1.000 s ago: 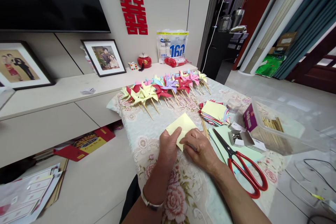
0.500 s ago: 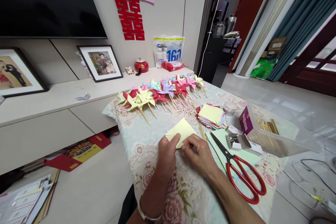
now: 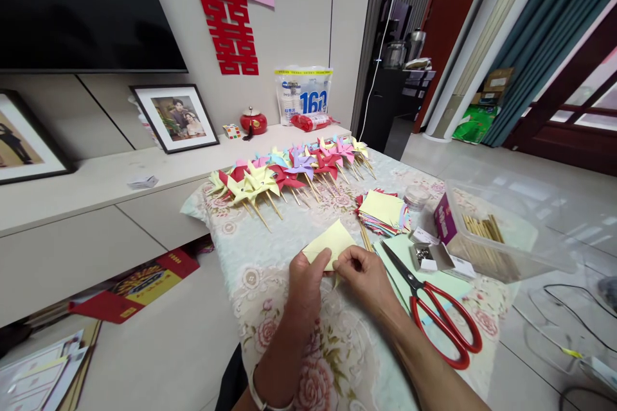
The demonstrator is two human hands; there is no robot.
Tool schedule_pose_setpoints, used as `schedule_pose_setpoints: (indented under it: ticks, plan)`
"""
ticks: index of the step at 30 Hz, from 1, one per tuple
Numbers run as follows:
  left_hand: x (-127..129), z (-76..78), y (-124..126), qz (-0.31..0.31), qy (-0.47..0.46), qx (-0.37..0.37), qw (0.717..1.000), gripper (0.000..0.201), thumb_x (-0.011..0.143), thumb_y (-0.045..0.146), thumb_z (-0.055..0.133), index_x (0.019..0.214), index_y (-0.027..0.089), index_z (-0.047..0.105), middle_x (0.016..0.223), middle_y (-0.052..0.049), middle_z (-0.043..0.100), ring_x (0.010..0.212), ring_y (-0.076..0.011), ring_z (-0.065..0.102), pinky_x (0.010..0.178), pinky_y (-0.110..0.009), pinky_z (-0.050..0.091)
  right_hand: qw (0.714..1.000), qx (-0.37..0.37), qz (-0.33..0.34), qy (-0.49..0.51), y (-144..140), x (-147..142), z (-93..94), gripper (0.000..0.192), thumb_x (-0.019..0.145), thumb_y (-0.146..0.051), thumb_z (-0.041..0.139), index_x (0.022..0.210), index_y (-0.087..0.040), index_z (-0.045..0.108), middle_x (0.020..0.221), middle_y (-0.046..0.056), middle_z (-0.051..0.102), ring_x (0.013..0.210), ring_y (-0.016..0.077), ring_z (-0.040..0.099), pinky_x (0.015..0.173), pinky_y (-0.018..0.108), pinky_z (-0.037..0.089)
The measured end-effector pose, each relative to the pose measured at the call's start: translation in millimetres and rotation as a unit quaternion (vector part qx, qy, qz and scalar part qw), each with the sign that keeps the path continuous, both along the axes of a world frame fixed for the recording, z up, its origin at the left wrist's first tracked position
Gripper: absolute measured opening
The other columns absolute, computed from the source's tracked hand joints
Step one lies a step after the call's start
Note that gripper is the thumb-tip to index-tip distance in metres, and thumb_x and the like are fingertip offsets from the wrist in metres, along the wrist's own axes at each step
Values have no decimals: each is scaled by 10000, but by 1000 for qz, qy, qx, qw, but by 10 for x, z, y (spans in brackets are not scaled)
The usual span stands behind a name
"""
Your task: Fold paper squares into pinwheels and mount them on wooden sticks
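Observation:
Between my two hands is a pale yellow paper square (image 3: 332, 239), held just above the floral tablecloth. My left hand (image 3: 308, 276) grips its lower left part, thumb flat on top and fingers underneath. The fingertips of my right hand (image 3: 364, 273) pinch its lower right edge; a small yellow tip of paper shows below them. Scissors with red handles (image 3: 434, 302) lie to the right of my right hand on pale green paper sheets (image 3: 398, 250). Beyond the sheets sits a small open box of metal fasteners (image 3: 427, 257).
Several paper pinwheels on sticks (image 3: 260, 183) lie along the table's far side. A stack of coloured paper squares (image 3: 384, 210) is right of centre. A clear plastic tub (image 3: 525, 250) with wooden sticks stands at the right edge. A white cabinet (image 3: 96, 189) borders the table.
The camera view has shifted slightly to the right. My right fingers have drawn closer together on the paper's lower edge, while my left hand keeps its hold.

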State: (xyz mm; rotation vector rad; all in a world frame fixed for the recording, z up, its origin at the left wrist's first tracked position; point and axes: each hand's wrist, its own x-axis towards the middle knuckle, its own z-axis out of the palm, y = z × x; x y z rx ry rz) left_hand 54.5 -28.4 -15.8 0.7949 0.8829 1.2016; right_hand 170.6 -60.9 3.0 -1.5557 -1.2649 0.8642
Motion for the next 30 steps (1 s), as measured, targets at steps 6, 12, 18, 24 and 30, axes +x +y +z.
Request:
schedule_pose_setpoints:
  ticks: [6, 12, 18, 24, 30]
  plan:
    - [8, 24, -28, 3, 14, 0, 1000, 374, 712, 312, 743, 1016, 97, 716, 844, -83, 772, 715, -213, 690, 586, -263, 504, 1000, -19, -10, 11, 17, 10, 13, 187, 703, -346, 608, 601, -191, 580, 550, -45, 475, 539, 126, 420, 536, 251, 300]
    - [15, 13, -24, 9, 23, -9, 1000, 336, 675, 299, 756, 942, 97, 725, 785, -64, 760, 669, -197, 675, 611, -279, 531, 1000, -20, -13, 13, 9, 14, 41, 176, 693, -336, 589, 597, -191, 558, 563, -40, 486, 548, 127, 428, 544, 252, 299]
    - [6, -43, -9, 16, 56, -3, 998, 346, 670, 286, 758, 955, 95, 716, 777, -52, 738, 673, -183, 655, 627, -280, 541, 1000, -23, -13, 14, 12, 26, 28, 191, 686, -353, 575, 587, -191, 549, 562, -35, 496, 550, 125, 421, 547, 253, 299]
    - [0, 31, -27, 23, 78, 5, 997, 351, 663, 277, 752, 969, 113, 706, 783, -41, 734, 689, -182, 662, 595, -257, 536, 999, -22, -13, 22, 20, 15, 36, 202, 678, -358, 587, 568, -198, 534, 551, -39, 482, 543, 122, 414, 541, 253, 302]
    - [-26, 50, -5, 40, 76, -6, 996, 334, 651, 274, 761, 935, 126, 667, 746, -30, 728, 616, -164, 654, 552, -254, 523, 998, 27, -32, 43, -8, 91, 67, 232, 727, -386, 645, 620, -186, 600, 567, -32, 504, 548, 128, 420, 537, 257, 326]
